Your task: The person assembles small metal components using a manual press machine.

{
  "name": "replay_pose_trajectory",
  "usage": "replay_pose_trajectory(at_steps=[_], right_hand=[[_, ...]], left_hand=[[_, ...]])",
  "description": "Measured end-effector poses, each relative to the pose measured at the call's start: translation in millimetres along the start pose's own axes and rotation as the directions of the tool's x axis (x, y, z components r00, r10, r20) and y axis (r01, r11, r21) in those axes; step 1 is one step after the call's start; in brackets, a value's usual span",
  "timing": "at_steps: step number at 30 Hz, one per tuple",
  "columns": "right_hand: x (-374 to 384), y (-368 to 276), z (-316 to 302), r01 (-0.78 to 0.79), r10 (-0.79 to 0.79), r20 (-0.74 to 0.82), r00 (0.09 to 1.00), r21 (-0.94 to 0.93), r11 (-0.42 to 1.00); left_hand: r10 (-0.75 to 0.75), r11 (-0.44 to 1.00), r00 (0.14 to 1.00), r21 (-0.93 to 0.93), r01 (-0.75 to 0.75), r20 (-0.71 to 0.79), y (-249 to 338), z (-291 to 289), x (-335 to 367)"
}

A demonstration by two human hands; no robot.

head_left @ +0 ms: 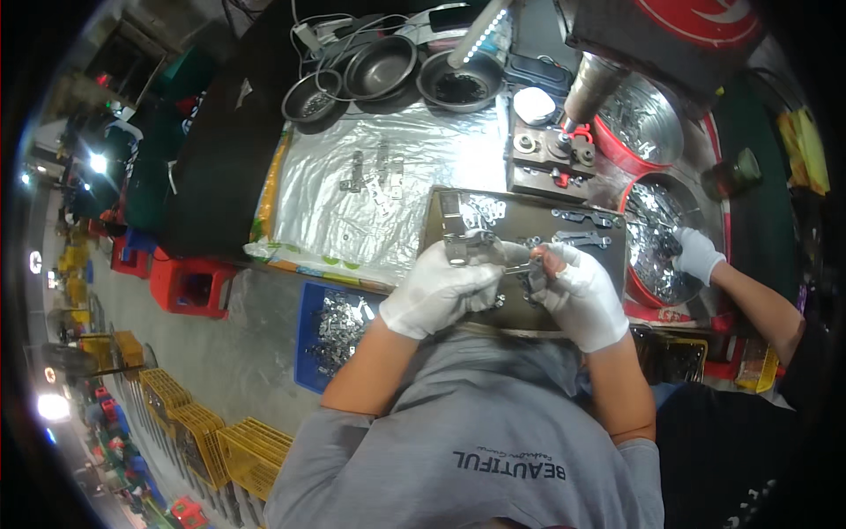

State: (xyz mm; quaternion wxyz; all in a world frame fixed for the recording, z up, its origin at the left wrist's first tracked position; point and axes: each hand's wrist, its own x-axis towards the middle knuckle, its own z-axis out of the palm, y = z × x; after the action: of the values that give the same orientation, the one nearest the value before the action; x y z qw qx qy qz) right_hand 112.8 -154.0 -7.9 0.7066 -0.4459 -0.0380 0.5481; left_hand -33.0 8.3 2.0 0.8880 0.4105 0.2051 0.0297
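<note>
My left hand (445, 289), in a white glove, is closed around a metal bracket-like part (469, 248) above a dark tray (435, 212). My right hand (583, 295), gloved with bare fingertips showing, pinches close beside it. A small dark piece shows at the right fingertips, too small to name. A thin shiny strip or pin spans the gap between both hands. Flat metal parts (582, 238) lie on the tray beyond my right hand, and a cluster of small silver pieces (484, 210) lies at its far left.
A press (589, 88) with a die block (551, 150) stands beyond the tray. Another person's gloved hand (698, 256) reaches into a red-rimmed bowl (627, 282) of parts at right. A blue bin (307, 353) of metal pieces sits left of me; dark bowls (381, 69) stand at the back.
</note>
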Motion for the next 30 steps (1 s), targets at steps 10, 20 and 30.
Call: replay_pose_trajectory(at_steps=[10, 20, 30], right_hand=[[0.0, 5.1, -7.1, 0.039, -0.041, 0.021, 0.999, 0.080, 0.996], [-1.5, 6.0, 14.4, 0.139, -0.197, -0.103, 0.975, -0.408, 0.902], [-7.0, -7.9, 13.9, 0.247, -0.356, -0.058, 0.933, -0.616, 0.748]], left_hand=[[0.007, 0.995, 1.000, -0.100, -0.009, -0.020, -4.4, 8.5, 9.1], [0.100, 0.994, 0.988, -0.029, -0.104, -0.122, -11.6, 12.7, 3.0], [0.013, 0.999, 0.996, -0.046, -0.017, -0.093, -0.4, 25.8, 7.2]])
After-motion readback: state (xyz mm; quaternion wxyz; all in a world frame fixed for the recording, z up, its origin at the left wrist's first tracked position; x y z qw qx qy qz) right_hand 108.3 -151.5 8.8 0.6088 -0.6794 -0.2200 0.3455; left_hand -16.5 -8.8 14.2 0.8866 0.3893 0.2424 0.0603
